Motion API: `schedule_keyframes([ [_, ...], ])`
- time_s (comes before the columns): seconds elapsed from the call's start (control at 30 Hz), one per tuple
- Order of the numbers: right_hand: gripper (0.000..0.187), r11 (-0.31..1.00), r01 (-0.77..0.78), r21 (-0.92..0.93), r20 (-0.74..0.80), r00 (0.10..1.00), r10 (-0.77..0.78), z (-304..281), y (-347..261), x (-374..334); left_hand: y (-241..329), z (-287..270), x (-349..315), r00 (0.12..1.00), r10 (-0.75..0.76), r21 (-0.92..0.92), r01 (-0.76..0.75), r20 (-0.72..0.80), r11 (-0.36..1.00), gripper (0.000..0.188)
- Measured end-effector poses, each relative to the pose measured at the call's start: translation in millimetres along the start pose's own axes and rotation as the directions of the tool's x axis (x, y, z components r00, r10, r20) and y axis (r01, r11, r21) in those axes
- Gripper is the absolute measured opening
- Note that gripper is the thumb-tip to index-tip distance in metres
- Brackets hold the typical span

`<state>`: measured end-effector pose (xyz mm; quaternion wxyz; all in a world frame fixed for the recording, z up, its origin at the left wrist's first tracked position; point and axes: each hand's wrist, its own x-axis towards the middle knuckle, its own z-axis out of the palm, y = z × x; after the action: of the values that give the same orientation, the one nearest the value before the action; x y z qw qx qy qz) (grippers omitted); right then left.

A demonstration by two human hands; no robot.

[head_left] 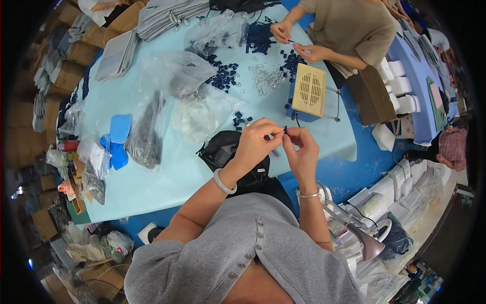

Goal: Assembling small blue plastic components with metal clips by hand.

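Left hand | right hand | pinch one small dark piece

Soft cloth, clear film and hard plastic around us

Our desk wears a matt pale-blue cloth; the clear plastic bags on it shine and crinkle. The beige fan at the far right looks like smooth plastic on a thin metal frame. Our grey top is soft knit with metal studs, and our fingers pinch a small dark piece.
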<state>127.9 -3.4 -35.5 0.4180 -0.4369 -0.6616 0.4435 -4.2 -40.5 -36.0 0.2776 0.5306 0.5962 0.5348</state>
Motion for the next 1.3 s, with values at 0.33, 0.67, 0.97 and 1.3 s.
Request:
schedule_keyframes([
  [0.33,0.010,0.985,-0.093,0.147,0.023,0.996,0.091,-12.0,-6.3,-0.5,17.8,3.2,4.2,0.977,0.213,0.161,-0.209,-0.008,0.965,0.010],
  [0.67,0.013,0.997,0.073,0.041,0.030,0.997,-0.074,-19.6,-15.1,2.7,26.9,5.5,6.6,0.902,0.432,0.356,-0.409,0.016,0.840,0.014],
  [0.97,0.007,1.000,-0.007,0.002,0.020,1.000,0.007,-18.1,-17.8,4.5,29.2,9.3,5.1,0.894,0.443,0.425,-0.426,0.063,0.799,0.018],
  [1.3,0.005,0.756,-0.316,0.574,0.162,0.948,0.274,-13.1,-2.5,4.8,10.7,14.7,6.9,0.994,0.061,-0.013,-0.062,-0.093,0.998,0.009],
])
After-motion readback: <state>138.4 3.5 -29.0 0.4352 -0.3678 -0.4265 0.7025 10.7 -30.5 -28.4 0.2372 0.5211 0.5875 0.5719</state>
